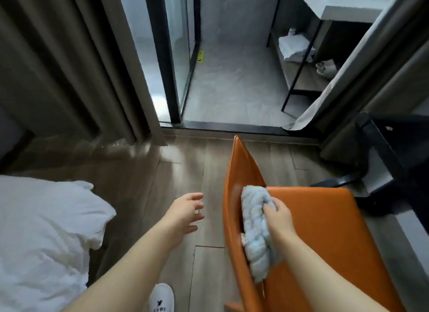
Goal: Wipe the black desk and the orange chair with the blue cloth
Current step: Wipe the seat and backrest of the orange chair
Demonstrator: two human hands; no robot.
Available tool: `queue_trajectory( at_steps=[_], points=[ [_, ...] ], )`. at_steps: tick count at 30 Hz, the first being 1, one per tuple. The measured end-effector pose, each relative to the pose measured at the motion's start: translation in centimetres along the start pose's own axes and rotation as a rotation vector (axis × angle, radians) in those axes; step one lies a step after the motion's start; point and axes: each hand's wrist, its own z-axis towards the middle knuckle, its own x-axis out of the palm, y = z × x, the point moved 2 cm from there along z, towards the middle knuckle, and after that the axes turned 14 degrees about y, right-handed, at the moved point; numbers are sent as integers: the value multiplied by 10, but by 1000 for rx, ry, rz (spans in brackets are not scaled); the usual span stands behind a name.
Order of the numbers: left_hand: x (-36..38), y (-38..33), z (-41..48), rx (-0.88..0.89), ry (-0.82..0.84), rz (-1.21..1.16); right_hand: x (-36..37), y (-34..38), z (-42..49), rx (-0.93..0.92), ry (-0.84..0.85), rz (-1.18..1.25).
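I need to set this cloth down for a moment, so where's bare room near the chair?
The orange chair's seat is bare right of the blue cloth, toward the black desk. The wood floor is open between the white bedding and the chair. Crowded: the seat's backrest edge, under the cloth.

Under me, a pale wood-grain plank floor [183, 177], glossy with daylight. To my left, rumpled white bedding [41, 230] and a heavy taupe pleated curtain [69, 56]. Ahead, a black-framed glass partition [176, 44] stands on grey stone-look tiles [232, 84]. Beyond, a black metal shelf rack [300, 70] holds a crumpled white towel [293, 45]. A second grey curtain [362, 63] hangs to my right.
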Motion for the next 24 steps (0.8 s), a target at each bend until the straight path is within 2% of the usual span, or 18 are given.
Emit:
queue_trajectory(
  at_steps=[2,3,5,7,8,10,12,13,16,18,21,24],
  points=[
    [-19,-15,9,-19,109,84,7,42,-1,-202,-218,154],
    [-26,-22,14,-22,154,132,14,67,-1,-321,-232,183],
    [-35,-37,22,-3,210,185,32,102,10,-471,-92,83],
    [-43,-49,34,18,217,183,60,108,24,-387,5,-322],
    [-46,-53,39,27,215,181,71,102,30,-294,-37,-503],
    [-48,-63,50,45,197,174,78,93,37,-204,-198,-562],
    [-44,-72,61,56,177,178,73,90,42,-236,-307,-388],
    [-40,-78,67,69,171,182,65,84,47,-192,-344,-243],
    [-26,-108,85,154,171,224,34,55,56,142,-390,57],
    [-16,-134,99,242,176,272,17,39,61,236,-458,178],
    [7,-175,118,343,290,378,-6,51,85,208,-568,393],
    [42,-206,141,411,420,581,-28,83,113,74,-570,569]
  ],
)
